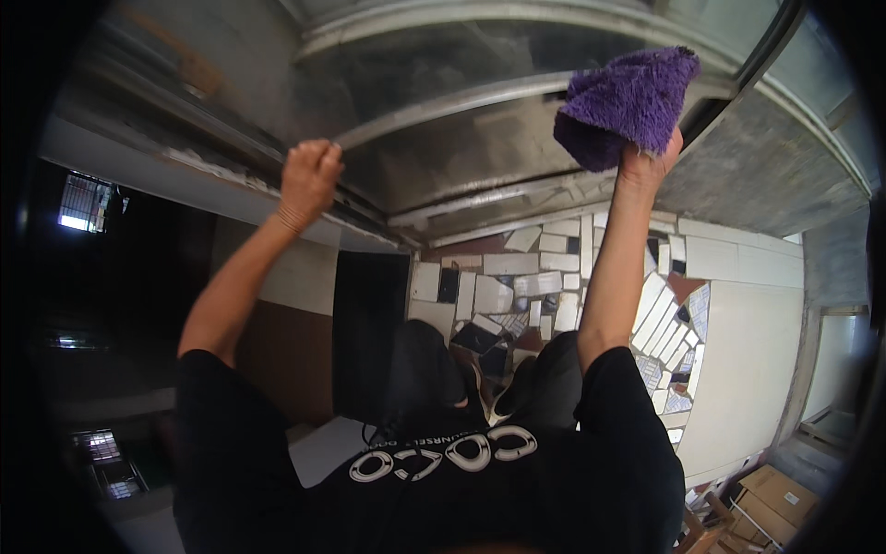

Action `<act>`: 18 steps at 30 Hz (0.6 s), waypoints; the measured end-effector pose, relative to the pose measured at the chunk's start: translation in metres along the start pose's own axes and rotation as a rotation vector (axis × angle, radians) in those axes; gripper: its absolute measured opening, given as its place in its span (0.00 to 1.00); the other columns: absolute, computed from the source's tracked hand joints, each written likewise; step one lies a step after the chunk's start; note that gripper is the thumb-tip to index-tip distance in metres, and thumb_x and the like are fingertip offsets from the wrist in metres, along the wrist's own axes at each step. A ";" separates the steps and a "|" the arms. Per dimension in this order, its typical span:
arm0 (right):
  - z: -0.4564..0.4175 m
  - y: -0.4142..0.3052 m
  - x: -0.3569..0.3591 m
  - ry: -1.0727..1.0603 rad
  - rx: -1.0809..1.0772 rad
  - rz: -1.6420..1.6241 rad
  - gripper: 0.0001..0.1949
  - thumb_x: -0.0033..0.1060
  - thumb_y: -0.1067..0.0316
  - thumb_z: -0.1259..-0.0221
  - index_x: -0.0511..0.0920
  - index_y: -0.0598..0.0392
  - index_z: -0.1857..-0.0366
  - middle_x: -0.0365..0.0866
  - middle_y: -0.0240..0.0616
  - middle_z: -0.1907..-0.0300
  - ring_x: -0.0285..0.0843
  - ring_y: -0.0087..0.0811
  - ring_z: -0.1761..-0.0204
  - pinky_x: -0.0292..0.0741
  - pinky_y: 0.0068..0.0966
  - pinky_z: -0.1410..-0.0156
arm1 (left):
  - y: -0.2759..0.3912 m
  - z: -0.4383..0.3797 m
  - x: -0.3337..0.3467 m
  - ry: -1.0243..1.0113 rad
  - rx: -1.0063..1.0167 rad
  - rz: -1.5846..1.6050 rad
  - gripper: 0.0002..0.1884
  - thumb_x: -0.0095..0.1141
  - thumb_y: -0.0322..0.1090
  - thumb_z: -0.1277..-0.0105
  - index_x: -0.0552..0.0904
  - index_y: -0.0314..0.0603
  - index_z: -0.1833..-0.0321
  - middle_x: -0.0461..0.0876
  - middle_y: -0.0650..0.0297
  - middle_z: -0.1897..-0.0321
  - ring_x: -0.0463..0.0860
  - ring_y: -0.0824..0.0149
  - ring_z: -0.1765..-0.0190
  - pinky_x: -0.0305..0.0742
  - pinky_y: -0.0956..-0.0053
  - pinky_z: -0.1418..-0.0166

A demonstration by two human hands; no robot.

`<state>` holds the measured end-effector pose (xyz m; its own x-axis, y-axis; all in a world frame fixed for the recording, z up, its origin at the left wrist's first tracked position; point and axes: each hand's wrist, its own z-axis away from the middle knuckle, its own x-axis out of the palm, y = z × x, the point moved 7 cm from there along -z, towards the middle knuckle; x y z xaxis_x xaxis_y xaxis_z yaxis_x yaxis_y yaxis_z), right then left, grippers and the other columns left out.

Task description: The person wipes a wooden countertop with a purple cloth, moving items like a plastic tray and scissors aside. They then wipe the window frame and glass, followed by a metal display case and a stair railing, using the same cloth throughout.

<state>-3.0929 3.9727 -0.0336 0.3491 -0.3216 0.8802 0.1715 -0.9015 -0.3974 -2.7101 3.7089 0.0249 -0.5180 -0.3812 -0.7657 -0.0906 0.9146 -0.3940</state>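
A fluffy purple cleaning cloth is held in my right hand, up against the metal frame of a glazed sliding door or window. The cloth hides most of my fingers. My left hand, with its fingers curled, is at the left side of the frame, beside the end of a curved-looking metal crossbar. Whether it grips the frame edge cannot be told. Smudged glass panes lie above and below that bar.
Below is a floor of broken tile pieces, with my feet on it. A grey wall stands at the right. Cardboard boxes and a wooden stool or chair are at the lower right. A dark room opens to the left.
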 end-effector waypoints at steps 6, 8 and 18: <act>0.060 0.009 -0.095 0.133 -0.246 0.345 0.16 0.47 0.74 0.28 0.76 0.70 0.42 0.83 0.51 0.46 0.84 0.40 0.49 0.81 0.37 0.40 | 0.002 0.007 0.010 0.057 -0.028 -0.057 0.25 0.67 0.30 0.39 0.73 0.39 0.40 0.74 0.50 0.47 0.75 0.48 0.49 0.68 0.55 0.46; 0.077 -0.004 -0.118 0.092 -0.397 0.667 0.18 0.50 0.71 0.27 0.75 0.69 0.39 0.82 0.50 0.44 0.83 0.41 0.46 0.80 0.40 0.36 | 0.006 0.005 0.013 0.104 -0.074 -0.083 0.24 0.68 0.34 0.37 0.73 0.38 0.41 0.74 0.50 0.47 0.74 0.48 0.48 0.66 0.55 0.44; 0.038 -0.002 -0.183 -0.013 -0.086 -0.144 0.21 0.49 0.67 0.23 0.69 0.53 0.28 0.78 0.42 0.36 0.80 0.43 0.38 0.79 0.46 0.32 | 0.019 -0.011 0.004 0.228 -0.077 -0.173 0.08 0.60 0.33 0.31 0.76 0.39 0.58 0.75 0.55 0.59 0.75 0.51 0.57 0.70 0.59 0.53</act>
<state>-3.1223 4.0444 -0.2032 0.3383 -0.1843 0.9228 0.1409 -0.9596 -0.2434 -2.7232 3.7259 0.0201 -0.6663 -0.5005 -0.5528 -0.2542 0.8494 -0.4626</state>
